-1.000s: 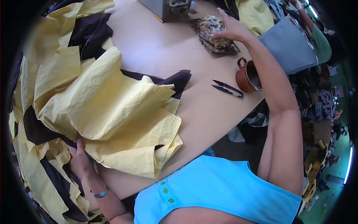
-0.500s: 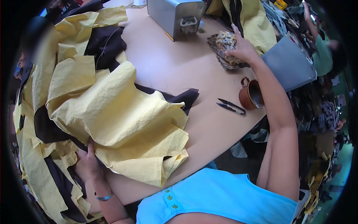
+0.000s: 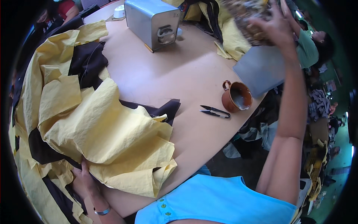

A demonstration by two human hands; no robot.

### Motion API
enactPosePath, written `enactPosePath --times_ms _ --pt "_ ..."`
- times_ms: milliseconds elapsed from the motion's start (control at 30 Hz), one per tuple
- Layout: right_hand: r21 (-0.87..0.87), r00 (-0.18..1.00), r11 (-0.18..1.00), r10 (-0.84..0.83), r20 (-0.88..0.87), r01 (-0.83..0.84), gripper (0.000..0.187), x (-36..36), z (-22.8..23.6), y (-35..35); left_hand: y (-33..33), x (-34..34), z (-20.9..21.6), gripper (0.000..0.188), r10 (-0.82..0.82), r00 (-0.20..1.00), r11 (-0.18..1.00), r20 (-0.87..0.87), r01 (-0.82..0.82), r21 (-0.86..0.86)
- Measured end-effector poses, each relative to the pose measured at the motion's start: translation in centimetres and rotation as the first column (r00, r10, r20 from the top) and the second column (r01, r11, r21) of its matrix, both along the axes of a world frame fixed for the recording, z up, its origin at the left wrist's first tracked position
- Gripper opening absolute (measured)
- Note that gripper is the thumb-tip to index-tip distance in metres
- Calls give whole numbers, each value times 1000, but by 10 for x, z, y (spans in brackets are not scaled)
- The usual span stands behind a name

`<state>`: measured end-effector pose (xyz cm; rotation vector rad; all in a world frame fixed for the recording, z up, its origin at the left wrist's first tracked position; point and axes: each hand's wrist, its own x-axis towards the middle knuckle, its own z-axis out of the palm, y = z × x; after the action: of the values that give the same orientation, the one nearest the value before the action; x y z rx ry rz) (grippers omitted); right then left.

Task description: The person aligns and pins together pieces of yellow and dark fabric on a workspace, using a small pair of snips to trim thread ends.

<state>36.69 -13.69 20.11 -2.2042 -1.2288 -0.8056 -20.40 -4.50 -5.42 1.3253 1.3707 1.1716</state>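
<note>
My left hand [image 3: 88, 182] is closed on the dark edge of a large yellow cloth [image 3: 100, 127] with dark brown strips, heaped over the left of the table; the cloth hides some of its fingers. Up at the far right, my right hand [image 3: 276, 30] grips a mottled brown and whitish ragged clump [image 3: 246, 16], whose exact kind I cannot make out. The clump is off the table and partly cut by the picture's rim. Below that arm stand a brown mug [image 3: 228, 101] with a pale smear on its lip and small black thread snips [image 3: 215, 111].
A grey metal box [image 3: 147, 24] with a handle stands at the back of the tan table [image 3: 156, 71]. Another grey metal box [image 3: 259, 67] sits at the right edge. More yellow cloth [image 3: 236, 35] lies behind it. A person in green [image 3: 307, 48] is at the far right.
My right hand has lifted the mottled clump off the table, up and to the right. The view has shifted, so the mug and snips appear farther left. My left hand keeps its hold.
</note>
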Motion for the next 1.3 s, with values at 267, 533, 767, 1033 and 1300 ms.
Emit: enactPosePath --times_ms 267,533,767,1033,1300 --pt "-127 994 987 -101 -33 96 88 122 67 -126 4 14 0 31 -93 996 992 -11 93 83" --pt "-59 959 965 -244 145 255 82 107 24 -129 -7 24 13 42 -36 999 998 -1 36 60" --pt "-211 929 906 343 -142 -367 38 -79 -70 -75 -5 21 16 33 -118 993 990 30 115 84" --pt "12 442 544 694 -567 -839 70 -184 -158 -17 -4 40 23 44 23 845 995 534 -72 71" --pt "198 246 545 634 -733 -815 63 -178 -146 38 -3 34 61 33 145 977 926 158 -190 327"
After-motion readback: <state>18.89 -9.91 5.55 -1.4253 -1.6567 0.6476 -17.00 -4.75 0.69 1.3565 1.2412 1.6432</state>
